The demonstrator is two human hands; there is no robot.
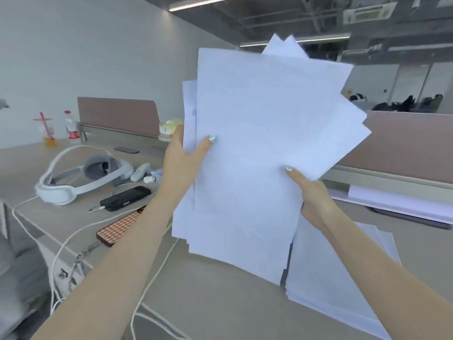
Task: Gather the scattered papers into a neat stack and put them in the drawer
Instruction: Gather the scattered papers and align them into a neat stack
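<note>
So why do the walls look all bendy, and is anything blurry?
Head view: the wide-angle lens bows the wall and ceiling lights near the edges; the lower left corner is smeared with blur, while the held papers look washed out, with little detail showing, between the left hand and right hand.

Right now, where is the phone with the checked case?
In the head view, the checked-case phone lies on the desk's left side, beside the left forearm, just in front of the black phone.
</note>
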